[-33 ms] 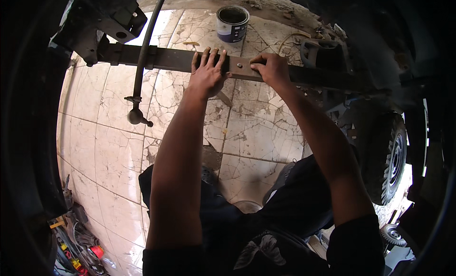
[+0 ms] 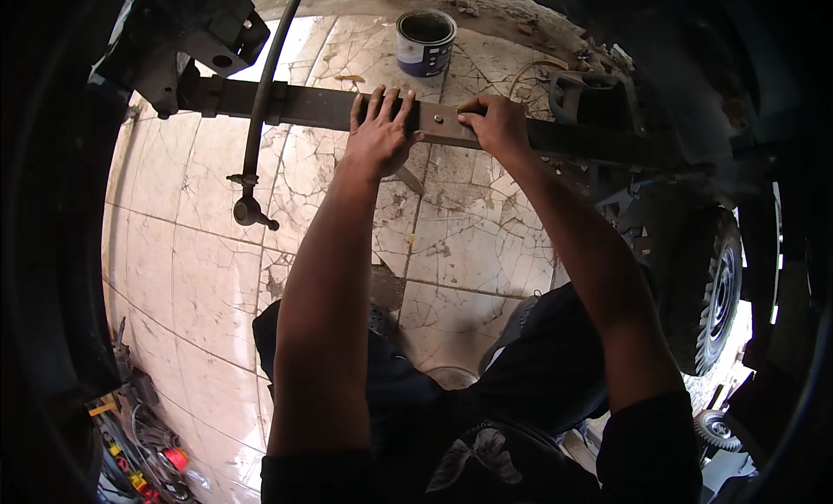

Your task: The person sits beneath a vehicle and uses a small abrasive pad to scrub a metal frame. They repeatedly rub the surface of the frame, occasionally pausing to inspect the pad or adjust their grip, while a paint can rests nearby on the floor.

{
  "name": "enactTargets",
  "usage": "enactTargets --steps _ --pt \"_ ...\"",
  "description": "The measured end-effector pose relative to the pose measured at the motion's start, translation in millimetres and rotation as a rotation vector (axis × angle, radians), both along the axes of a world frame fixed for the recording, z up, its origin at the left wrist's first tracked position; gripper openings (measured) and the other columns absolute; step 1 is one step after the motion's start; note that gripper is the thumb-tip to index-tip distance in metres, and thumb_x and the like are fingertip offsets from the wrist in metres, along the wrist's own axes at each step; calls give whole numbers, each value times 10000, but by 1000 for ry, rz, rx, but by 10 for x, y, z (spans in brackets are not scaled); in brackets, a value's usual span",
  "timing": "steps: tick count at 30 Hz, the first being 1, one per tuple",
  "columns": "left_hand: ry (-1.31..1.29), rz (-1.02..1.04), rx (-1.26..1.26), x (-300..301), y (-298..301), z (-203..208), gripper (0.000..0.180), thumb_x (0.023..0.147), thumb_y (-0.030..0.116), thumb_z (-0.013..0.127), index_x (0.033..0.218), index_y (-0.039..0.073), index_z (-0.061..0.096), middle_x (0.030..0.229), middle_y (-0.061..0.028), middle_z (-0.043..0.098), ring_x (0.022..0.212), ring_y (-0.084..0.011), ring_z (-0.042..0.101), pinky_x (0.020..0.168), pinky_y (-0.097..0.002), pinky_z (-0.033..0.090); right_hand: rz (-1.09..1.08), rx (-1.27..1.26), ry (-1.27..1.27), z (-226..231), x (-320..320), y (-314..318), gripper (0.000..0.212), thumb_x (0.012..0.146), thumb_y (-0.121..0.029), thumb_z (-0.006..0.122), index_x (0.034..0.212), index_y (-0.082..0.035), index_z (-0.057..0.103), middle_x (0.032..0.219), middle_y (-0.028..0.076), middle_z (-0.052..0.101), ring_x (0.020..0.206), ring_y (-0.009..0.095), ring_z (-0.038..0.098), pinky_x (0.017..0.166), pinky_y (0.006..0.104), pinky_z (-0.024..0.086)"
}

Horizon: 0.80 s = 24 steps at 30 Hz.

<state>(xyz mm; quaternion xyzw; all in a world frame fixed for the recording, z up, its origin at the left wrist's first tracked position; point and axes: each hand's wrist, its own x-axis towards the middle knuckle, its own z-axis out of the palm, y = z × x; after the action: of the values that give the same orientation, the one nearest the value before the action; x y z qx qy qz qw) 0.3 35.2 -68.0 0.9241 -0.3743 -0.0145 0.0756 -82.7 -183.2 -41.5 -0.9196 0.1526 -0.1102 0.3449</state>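
Observation:
A long dark flat metal bar, apparently a leaf spring (image 2: 317, 107), runs across the view in front of me. My left hand (image 2: 377, 142) lies on it with the fingers spread, holding nothing. A small round bolt end or pin (image 2: 438, 119) shows on the bar's bare brownish middle, between my two hands. To the right of it, my right hand (image 2: 499, 126) is closed, its thumb and bent fingers pressed together at the bar's surface. Whatever is between those fingertips, if anything, is hidden.
A tie rod (image 2: 260, 113) with a ball joint at its lower end crosses the bar at left. Behind the bar stands a paint can (image 2: 425, 46). Tools and parts (image 2: 139, 456) lie at lower left; a tyre (image 2: 720, 291) stands at right on cracked floor tiles (image 2: 217, 270).

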Motion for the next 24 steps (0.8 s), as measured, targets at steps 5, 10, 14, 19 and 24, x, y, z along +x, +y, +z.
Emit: enactTargets --steps 5,10,14,19,24 --pt "20 26 10 7 -35 32 794 1014 565 553 1666 223 256 1697 -121 296 1603 -292 185 1291 -538 53 -44 -64 61 72 -14 38 161 844 -198 823 985 -118 831 890 118 790 813 259 770 775 363 592" --pt "47 3 59 167 -54 197 793 986 562 607 1643 220 325 1634 -128 396 1559 -301 289 1283 -549 106 -13 -19 -2 -29 -105 33 161 842 -176 821 988 -110 836 878 139 785 805 268 770 769 361 594" --pt "44 -18 50 186 -78 216 799 964 566 634 1630 221 357 1576 -146 452 1529 -314 338 1273 -559 131 -38 -24 -20 -28 2 22 154 836 -160 825 979 -104 836 868 123 787 807 264 771 767 358 594" --pt "54 -34 -10 222 -93 138 808 944 570 656 1626 249 362 1539 -164 473 1518 -332 347 1267 -559 143 -93 -46 11 -5 137 -33 152 833 -208 840 962 -129 841 868 117 789 806 256 771 778 363 595" --pt "36 -28 -24 248 -20 129 807 920 570 682 1609 264 393 1491 -145 510 1496 -332 372 1269 -541 160 -30 -94 165 81 -27 -2 168 826 -255 855 964 -160 848 853 99 788 807 245 771 791 358 597"
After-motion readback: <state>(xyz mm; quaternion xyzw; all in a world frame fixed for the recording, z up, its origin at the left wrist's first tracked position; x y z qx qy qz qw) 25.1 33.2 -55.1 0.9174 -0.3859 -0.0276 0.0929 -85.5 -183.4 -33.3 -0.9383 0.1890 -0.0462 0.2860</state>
